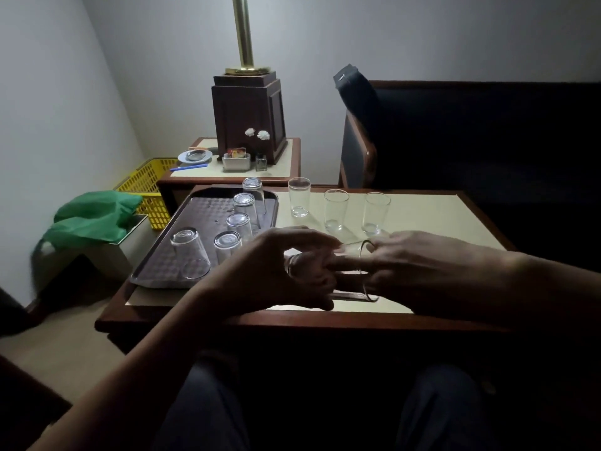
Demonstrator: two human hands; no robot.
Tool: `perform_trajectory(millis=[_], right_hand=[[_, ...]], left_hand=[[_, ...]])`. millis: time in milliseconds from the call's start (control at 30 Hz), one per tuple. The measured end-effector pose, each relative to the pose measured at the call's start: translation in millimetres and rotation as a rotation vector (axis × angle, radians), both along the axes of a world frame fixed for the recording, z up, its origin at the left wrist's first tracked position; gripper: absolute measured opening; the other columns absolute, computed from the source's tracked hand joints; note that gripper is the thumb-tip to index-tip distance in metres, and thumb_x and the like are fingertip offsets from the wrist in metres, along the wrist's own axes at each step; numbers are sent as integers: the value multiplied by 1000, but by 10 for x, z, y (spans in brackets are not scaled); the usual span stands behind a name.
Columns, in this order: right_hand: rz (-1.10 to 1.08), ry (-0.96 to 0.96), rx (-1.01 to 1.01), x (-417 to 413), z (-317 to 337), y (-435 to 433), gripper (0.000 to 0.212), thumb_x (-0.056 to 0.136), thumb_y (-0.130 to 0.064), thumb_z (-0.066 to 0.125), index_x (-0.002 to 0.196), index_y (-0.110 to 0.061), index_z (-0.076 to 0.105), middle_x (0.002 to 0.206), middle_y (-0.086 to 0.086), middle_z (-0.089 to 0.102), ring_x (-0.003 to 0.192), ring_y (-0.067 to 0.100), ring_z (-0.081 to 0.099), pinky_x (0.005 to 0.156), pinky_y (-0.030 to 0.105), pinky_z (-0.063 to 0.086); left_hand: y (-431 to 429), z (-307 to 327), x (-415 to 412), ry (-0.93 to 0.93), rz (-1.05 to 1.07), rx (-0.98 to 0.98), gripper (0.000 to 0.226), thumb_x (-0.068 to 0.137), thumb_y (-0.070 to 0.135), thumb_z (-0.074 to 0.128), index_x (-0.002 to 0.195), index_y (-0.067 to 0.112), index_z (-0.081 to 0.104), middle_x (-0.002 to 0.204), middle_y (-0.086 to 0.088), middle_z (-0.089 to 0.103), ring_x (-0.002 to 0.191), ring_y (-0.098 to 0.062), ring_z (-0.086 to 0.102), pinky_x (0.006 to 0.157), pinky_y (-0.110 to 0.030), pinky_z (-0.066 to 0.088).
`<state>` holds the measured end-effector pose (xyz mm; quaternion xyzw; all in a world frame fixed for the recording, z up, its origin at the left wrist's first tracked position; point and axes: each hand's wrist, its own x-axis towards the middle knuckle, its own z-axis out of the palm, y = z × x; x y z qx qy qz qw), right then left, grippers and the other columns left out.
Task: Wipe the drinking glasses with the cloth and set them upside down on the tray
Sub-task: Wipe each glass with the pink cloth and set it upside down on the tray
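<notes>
While the left hand [276, 271] grips the sideways glass [353, 295], the right hand [419, 271] seemingly curls round its rim.

Dim room: pale walls [422, 34], beige floor [58, 349], wooden side table [279, 159], brass lamp post [243, 30], dark sofa [487, 135].

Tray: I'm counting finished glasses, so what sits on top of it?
Five upside-down glasses stand on the tray; the left hand hides its near right corner.

There are 5 inverted glasses [191, 252] on 1 tray [156, 265], 3 upright glasses [336, 209] on 1 table [422, 209], and 1 held glass [351, 245].
</notes>
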<state>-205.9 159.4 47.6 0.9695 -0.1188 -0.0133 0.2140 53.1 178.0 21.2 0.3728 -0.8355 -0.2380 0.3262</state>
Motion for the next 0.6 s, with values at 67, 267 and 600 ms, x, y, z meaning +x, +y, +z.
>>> perform_trajectory(millis=[67, 267, 600], right_hand=[[-199, 20, 120, 76, -2, 53, 38, 83, -2, 67, 117, -16, 59, 125, -5, 42, 73, 22, 66, 56, 41, 62], [-578, -367, 1664, 126, 76, 60, 74, 94, -9, 75, 155, -34, 42, 118, -2, 74, 77, 16, 62, 68, 30, 59], [-748, -1101, 1767, -53, -140, -18, 40, 77, -30, 82, 109, -7, 75, 92, 6, 72, 76, 13, 63, 72, 30, 50]], left_hand=[[-19, 25, -16, -62, 64, -187, 76, 61, 34, 99, 130, 29, 69, 119, 16, 70, 108, 7, 64, 91, -6, 46], [58, -280, -144, -85, 188, -523, 66, 69, 15, 94, 130, 10, 70, 123, -5, 68, 112, -20, 61, 95, -24, 50], [-171, -509, 164, -7, 447, -291, 78, 56, 26, 102, 127, 18, 71, 120, 9, 69, 99, -1, 63, 91, 0, 40]])
